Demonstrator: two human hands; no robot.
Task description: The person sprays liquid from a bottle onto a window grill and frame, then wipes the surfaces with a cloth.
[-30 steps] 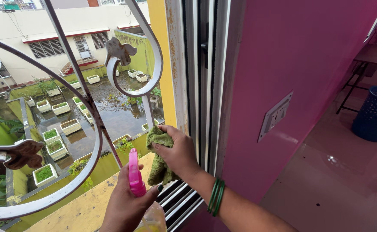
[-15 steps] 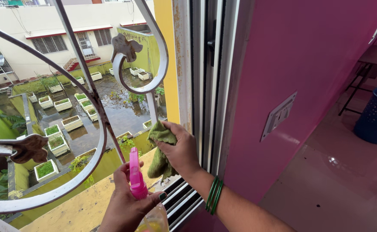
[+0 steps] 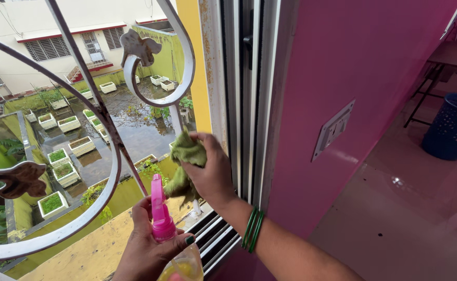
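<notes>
My right hand (image 3: pixel 210 171) grips a crumpled green cloth (image 3: pixel 185 164) and holds it against the edge of the metal window frame (image 3: pixel 235 104). Green bangles circle that wrist. Lower down, my left hand (image 3: pixel 148 250) is closed around a spray bottle (image 3: pixel 168 237) with a pink nozzle head and yellow liquid in its clear body. The bottle stands upright just below the cloth, above the yellow sill (image 3: pixel 90 250).
A curled white iron grille (image 3: pixel 114 151) fills the window opening on the left. Sliding tracks (image 3: pixel 215 239) run along the sill. To the right are a pink wall with a switch plate (image 3: pixel 333 127), a blue perforated bin (image 3: pixel 455 127) and a table.
My right hand has slid the green cloth upward along the window frame. My left hand and the spray bottle have stayed about where they were.
</notes>
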